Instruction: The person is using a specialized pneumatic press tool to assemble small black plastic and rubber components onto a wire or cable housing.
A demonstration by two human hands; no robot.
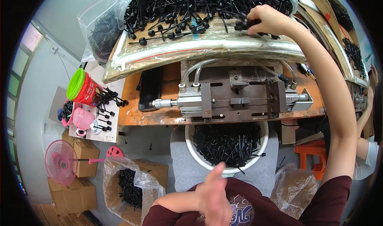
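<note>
My right hand (pixel 268 20) reaches out to the raised wrapped board (pixel 167 48), its fingers curled on a few black-headed rods (pixel 241 26) at the front of a big heap (pixel 179 2). How many it grips is hidden. My left hand (pixel 216 198) is held up before my chest, blurred; I cannot make out anything in it. Between my arms stands a brown metal clamping fixture (pixel 255 89) with a silver cylinder (pixel 190 100) on its left side. On my lap rests a white basket (pixel 190 146) filled with more black rods (pixel 223 144).
Left of the orange bench (pixel 131 116) are a green-rimmed red bucket (pixel 85 86), a pink cup (pixel 83 118) and loose rods. Below stand a pink fan (pixel 61 162), cartons (pixel 72 194) and a plastic-lined box (pixel 147 178). At right are an orange stool (pixel 315 154) and another person's arm (pixel 367 110).
</note>
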